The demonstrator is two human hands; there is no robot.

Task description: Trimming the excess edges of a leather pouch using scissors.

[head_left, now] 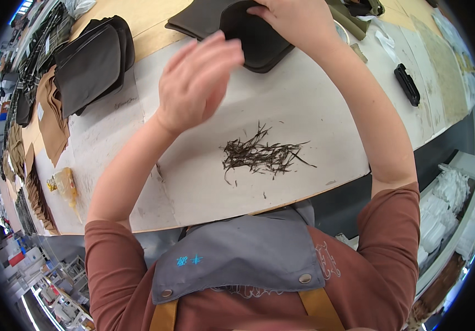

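Note:
Dark grey cut panels [258, 47] with rounded corners, fabric or leather, lie at the far middle of the table. My right hand [298, 25] reaches over them, thumb and fingers pinching the upper edge of the top panel, partly beyond the frame. Just left of that panel, my left hand [198, 85] hovers above the table with fingers stretched out and smeared by motion. Nothing shows in it. A loose heap of thin dark trimmings [262, 156] lies on the table's pale covering, nearer to me than both hands.
Another stack of dark panels [91, 69] stands at the far left, beside brown cut pieces [51, 118]. A yellowish plastic bag or bottle [67, 187] lies at the near left. To the right are a black, stapler-like object [407, 84] and a shelf of white bundles [441, 215].

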